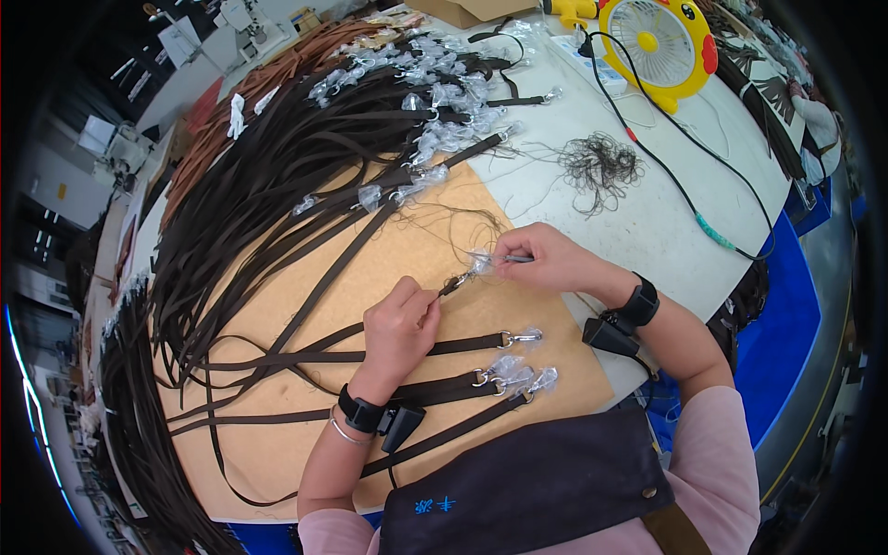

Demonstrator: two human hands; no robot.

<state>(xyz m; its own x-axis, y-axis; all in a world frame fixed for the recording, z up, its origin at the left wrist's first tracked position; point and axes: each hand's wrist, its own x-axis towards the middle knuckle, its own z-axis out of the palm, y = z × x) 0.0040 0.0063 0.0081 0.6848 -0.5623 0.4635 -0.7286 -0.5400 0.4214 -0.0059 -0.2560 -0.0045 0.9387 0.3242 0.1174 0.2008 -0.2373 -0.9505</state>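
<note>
My left hand (pixel 400 330) is closed around a dark brown strap (pixel 450 286), pinching it close to its end. From that end a metal clasp (pixel 465 277) points toward my right hand, with clear plastic wrap (pixel 481 262) about its tip. My right hand (pixel 544 257) is closed on a slim grey metal tool (pixel 520 260); its exact kind is hard to make out. The tool lies right beside the wrapped clasp. Below my hands lie several more straps (pixel 462 346) with metal hooks, some of them wrapped in plastic.
A large heap of dark straps (pixel 268 157) covers the left and far side of the tan sheet (pixel 518 305). Right of it, a tangle of dark thread (pixel 599 171) rests on the white table (pixel 684 185). A yellow fan (pixel 647 42) and black cable (pixel 664 176) are at far right.
</note>
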